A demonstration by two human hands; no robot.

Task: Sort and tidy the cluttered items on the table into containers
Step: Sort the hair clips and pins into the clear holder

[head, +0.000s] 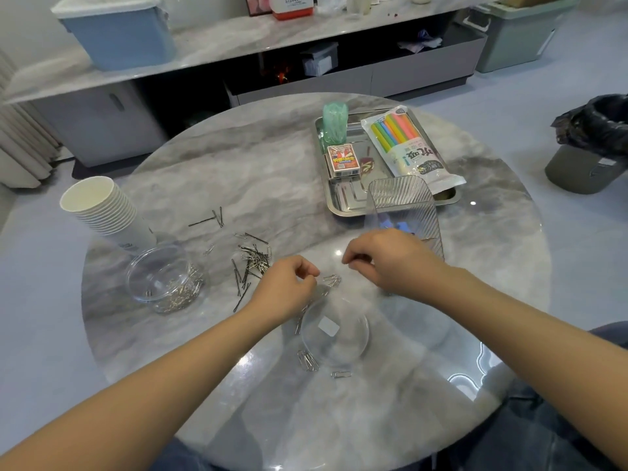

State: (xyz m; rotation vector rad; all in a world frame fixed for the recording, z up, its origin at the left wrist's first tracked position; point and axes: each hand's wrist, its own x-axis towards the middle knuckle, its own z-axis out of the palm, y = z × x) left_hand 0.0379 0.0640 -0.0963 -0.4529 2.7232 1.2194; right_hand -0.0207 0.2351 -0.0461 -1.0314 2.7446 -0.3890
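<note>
Both hands over the round marble table (210, 158), near its middle. Left hand (285, 288) has its fingers curled, tips pinched together just beside a small clump of paper clips (332, 279); can't tell if it actually holds 1. Right hand (387, 260) is curled too, thumb and fingertips closed at its left edge; whatever sits in the pinch is too small to make out.

Clear bowl (334, 331) sits just below the hands, with a white label showing through it. More clips (307, 361) lie loose on the table at the bowl's near-left rim, 1 single clip (341, 374) just below it.

Mixed heap of hairpins and clips (253, 263) lies left of the left hand, with a few stray pins (212, 218) further back.

Clear jar (164, 278) at left holds a layer of silver clips. Stack of paper cups (102, 207) lies tilted just behind it.

Ribbed clear box (404, 205) stands behind the right hand, with something blue inside. Beyond it, a steel tray (343, 207) holds a straw pack (409, 144), card box (342, 161) and green bag (334, 125).
</note>
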